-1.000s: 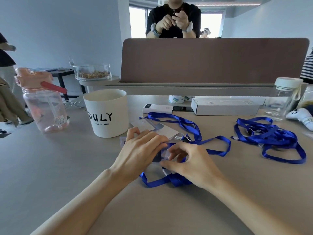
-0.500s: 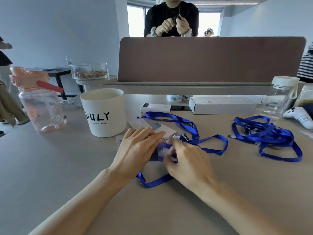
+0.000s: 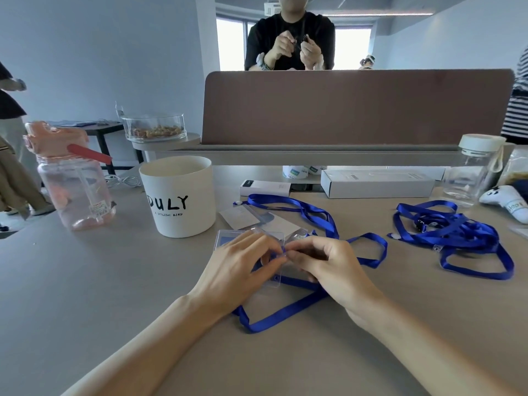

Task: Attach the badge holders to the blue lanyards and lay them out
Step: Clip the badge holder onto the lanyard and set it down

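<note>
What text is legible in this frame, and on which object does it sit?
"DULY": white cup, large black letters.
"A STYLISH BIRD": same cup, small line beneath.
Unreadable, too small or blurred: sticker on pink bottle, long white box, small white box, plush toy.

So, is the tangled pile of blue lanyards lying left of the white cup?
No, the tangled lanyards lie far to the right of the white cup, just in front of the clear bottle.

Clear badge holder (image 3: 228, 239) over looped blue lanyard (image 3: 285, 313), tangled lanyard heap (image 3: 451, 232) apart
</note>
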`<state>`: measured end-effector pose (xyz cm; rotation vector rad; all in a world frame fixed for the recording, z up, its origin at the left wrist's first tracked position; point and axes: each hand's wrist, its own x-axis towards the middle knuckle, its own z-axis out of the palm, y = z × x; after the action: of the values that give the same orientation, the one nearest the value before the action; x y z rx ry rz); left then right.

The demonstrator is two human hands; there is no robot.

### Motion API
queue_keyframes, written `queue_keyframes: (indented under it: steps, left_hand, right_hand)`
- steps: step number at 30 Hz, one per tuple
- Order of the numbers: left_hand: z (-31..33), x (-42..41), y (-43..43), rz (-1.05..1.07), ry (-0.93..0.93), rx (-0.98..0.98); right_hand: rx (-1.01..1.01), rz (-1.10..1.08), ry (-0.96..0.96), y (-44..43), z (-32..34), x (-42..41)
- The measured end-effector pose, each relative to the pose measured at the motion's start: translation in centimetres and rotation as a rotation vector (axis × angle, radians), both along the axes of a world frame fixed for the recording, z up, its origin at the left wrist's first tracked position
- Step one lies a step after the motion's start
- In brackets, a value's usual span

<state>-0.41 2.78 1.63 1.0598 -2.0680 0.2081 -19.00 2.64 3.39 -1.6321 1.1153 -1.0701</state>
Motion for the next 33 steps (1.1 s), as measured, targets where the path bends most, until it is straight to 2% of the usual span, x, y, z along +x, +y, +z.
queue_keyframes:
  steps: [4, 7, 9, 13, 18, 25, 33]
  left_hand:
    - [0.1, -0.1, 0.1, 0.052, 0.028, -0.052]
    - [0.0, 0.0, -0.1, 0.078, -0.035, -0.101]
    - [-0.2, 0.2, -0.2, 0.065, -0.089, -0.127]
    - [-0.4, 0.3, -0.3, 0.071, -0.071, -0.093]
    - [-1.1, 0.1, -0.5, 0.063, -0.089, -0.088]
    - [-1.0, 0.3, -0.3, 0.084, -0.131, -0.053]
    - [-0.5, -0.2, -0.1, 0.083, -0.171, -0.080]
  right_hand:
    - [0.120, -0.028, -0.132, 0.1, 0.3, 0.1]
    - [0.167, -0.013, -0.155, 0.0, 0.3, 0.0]
    - [0.165, 0.004, -0.137, 0.2, 0.3, 0.1]
    - [0.147, 0.041, -0.104, 0.3, 0.3, 0.2]
    - [0.160, 0.042, -0.145, 0.3, 0.6, 0.0]
    - [0.080, 0.016, -0.056, 0.6, 0.0, 0.3]
    - [0.036, -0.001, -0.085, 0.8, 0.0, 0.7]
